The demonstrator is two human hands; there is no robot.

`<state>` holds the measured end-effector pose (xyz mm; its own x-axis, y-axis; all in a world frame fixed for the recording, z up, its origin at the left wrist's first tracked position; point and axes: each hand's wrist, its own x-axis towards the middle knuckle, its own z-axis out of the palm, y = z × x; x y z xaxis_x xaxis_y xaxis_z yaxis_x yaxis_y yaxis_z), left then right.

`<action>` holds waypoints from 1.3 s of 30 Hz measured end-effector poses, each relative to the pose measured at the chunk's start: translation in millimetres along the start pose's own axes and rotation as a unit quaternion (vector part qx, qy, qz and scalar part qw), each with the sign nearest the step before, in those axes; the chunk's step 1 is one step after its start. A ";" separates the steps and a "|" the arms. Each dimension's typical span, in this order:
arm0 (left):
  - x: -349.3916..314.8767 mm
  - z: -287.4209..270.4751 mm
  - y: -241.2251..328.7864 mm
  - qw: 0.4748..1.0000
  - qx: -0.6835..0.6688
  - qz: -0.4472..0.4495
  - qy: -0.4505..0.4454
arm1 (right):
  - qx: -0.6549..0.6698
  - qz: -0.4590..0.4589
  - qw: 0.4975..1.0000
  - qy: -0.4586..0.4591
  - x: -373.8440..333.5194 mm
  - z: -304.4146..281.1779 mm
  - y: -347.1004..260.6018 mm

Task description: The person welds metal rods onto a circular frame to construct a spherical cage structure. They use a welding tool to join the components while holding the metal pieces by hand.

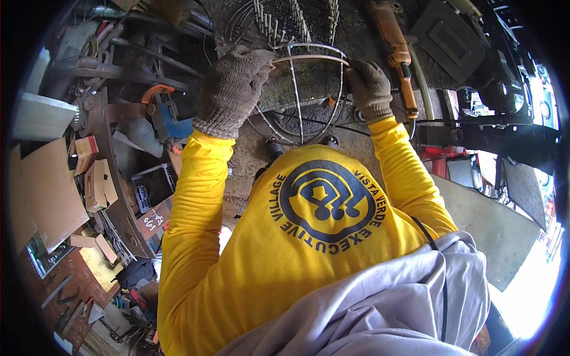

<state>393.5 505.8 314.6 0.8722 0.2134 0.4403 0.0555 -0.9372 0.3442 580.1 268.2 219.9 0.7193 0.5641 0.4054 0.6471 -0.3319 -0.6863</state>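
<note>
Rod (312, 57), thin, curved and pale copper in tone, spans the space between two hands in the head view. The left hand (234, 86), in a grey-brown knitted glove, has its fingers closed around the rod's left end. The right hand (368, 89), gloved alike, pinches the right end. Just below the rod hangs a wire frame (296, 98) with a rounded outline and a long spoke running from far to near; whether rod and frame touch, I cannot tell. On the far side is a dark workbench (353, 32) bearing rows of upright metal pins (300, 25). To their right lies an orange power tool (392, 35), its handle toward the near side, and farther right a dark panel (448, 41) with a rectangular window. Left of the left hand is a blue vise (170, 121); farther left and nearer, cardboard (44, 196). Yellow sleeves (196, 196) cover both arms, and grey cloth (380, 296) drapes the near right.
</note>
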 end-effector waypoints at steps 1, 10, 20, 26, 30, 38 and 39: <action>-0.4 1.4 -2.2 1.000 -0.001 0.001 -0.004 | 0.001 0.001 1.000 -0.004 -0.2 -0.3 1.1; 7.8 -4.4 2.6 0.999 0.022 0.018 -0.038 | 0.029 -0.022 0.999 0.008 -5.3 -9.6 8.9; 4.8 -3.7 -9.5 0.998 0.007 -0.020 -0.057 | 0.443 0.233 0.851 0.156 -35.3 -83.1 -13.1; 5.3 -6.2 -9.4 0.998 -0.003 -0.010 -0.069 | 0.509 0.254 0.811 0.135 -92.8 -91.0 -21.9; 8.8 -13.0 -14.1 0.993 0.052 -0.001 -0.109 | 0.526 0.333 0.782 0.009 -122.0 -79.8 -28.5; 13.5 -18.6 -18.2 0.984 0.049 -0.041 -0.165 | 0.448 0.284 0.835 -0.143 -121.3 -59.2 -15.8; 15.2 -18.1 -13.0 0.984 0.049 -0.058 -0.161 | 0.460 0.294 0.827 -0.136 -119.2 -55.9 -14.2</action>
<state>397.2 526.3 331.8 0.9653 0.2364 0.1114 0.1963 -0.9373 0.2881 499.3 163.4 215.0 0.6769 0.7002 -0.2268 -0.3508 0.0360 -0.9358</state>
